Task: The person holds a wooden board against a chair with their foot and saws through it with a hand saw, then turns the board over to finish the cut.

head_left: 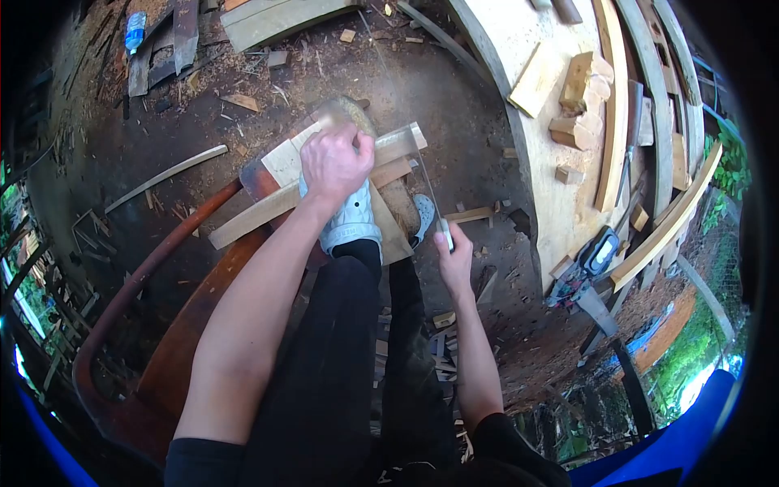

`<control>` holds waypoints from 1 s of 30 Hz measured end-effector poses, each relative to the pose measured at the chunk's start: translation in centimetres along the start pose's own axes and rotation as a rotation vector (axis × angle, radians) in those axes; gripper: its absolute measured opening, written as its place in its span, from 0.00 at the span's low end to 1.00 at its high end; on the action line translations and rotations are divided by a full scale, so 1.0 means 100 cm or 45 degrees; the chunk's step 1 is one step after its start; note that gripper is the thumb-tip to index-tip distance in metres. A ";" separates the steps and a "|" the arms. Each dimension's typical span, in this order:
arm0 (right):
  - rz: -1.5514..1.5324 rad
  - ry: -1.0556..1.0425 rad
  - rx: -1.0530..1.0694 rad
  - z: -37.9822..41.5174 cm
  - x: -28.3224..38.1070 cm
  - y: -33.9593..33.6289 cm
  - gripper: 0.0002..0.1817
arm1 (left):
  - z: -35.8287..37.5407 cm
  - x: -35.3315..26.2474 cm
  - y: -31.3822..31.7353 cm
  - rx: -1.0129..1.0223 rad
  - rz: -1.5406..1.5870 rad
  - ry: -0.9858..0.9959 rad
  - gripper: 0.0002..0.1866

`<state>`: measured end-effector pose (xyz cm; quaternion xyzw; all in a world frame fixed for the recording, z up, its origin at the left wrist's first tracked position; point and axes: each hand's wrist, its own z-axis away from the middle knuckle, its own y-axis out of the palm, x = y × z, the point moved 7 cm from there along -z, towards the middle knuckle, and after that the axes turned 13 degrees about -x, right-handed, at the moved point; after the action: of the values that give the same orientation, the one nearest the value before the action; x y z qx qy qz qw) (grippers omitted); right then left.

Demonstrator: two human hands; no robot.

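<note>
My right hand [456,258] is wrapped around the handle of a hand saw [429,183]. Its thin blade slants up and away, crossing a pale wooden strip [258,213] close to the strip's far right end. My left hand [337,162] is closed over the strip's middle, at the toe of my light clog [353,221]; its fingertips are hidden from me. That foot presses down over the strip, and other wood pieces [391,173] lie beneath. My other clog [423,216] is on the ground beside them.
A reddish curved wooden chair frame [154,252] stands at left. On the right, a broad board [519,49] bears cut blocks [586,85] and curved strips [613,122]. Offcuts and sawdust litter the ground [454,105]. A plastic bottle [135,32] lies at the upper left.
</note>
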<state>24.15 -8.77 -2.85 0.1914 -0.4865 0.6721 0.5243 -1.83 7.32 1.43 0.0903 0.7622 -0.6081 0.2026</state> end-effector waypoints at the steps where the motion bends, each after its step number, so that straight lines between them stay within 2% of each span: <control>1: -0.025 0.019 -0.004 0.006 -0.001 -0.004 0.26 | -0.001 0.000 0.002 0.011 0.011 -0.001 0.12; 9: 0.027 0.129 0.013 0.024 -0.002 -0.022 0.28 | -0.002 0.003 0.007 0.036 0.040 0.000 0.12; 13: 0.109 0.067 0.044 0.018 -0.001 -0.025 0.28 | -0.002 0.002 0.006 0.036 -0.019 -0.023 0.11; 24: 0.320 0.120 0.040 0.020 0.025 -0.035 0.27 | -0.002 0.001 0.005 0.029 -0.032 -0.028 0.12; 30: 0.156 0.049 0.018 0.015 0.005 -0.028 0.27 | 0.000 -0.004 0.002 0.005 -0.056 0.003 0.13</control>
<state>26.03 -9.91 -0.54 0.1522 -0.4824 0.7099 0.4900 -1.36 7.40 1.38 0.0748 0.7631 -0.6138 0.1882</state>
